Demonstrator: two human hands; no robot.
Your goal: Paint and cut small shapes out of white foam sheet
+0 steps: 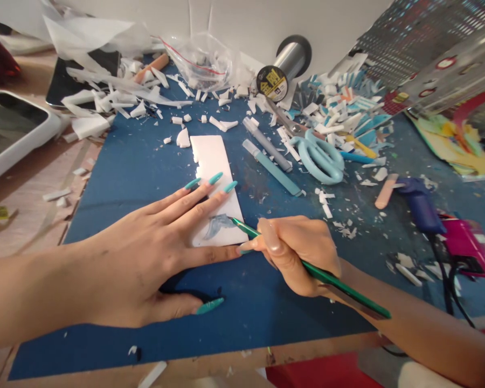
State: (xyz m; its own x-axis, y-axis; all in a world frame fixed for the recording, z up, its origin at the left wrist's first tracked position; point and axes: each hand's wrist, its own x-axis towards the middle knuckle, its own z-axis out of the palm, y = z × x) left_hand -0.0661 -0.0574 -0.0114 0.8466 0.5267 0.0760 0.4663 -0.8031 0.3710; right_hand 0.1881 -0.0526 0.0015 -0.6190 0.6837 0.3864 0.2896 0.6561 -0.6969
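My left hand (157,253) lies flat with its fingers spread, several fingertips resting on a white foam-like board (210,156). The board's left edge is ragged. On its near part is a grey-blue shaded drawing (218,223). My right hand (299,253) is closed around a slim green pencil (327,277), gripped in a writing hold. The pencil's point meets the board at the right end of the drawing, just beside my left fingers. Part of the drawing lies close to my left hand's fingers.
A blue mat (121,178) covers the table. Light-blue scissors (319,159), a grey stick (267,143) and a teal stick (272,168) lie right of the board. White scraps (331,116), a wire spool (286,64) and a plastic bag (204,62) are behind. A dark-blue corded tool (420,207) lies right.
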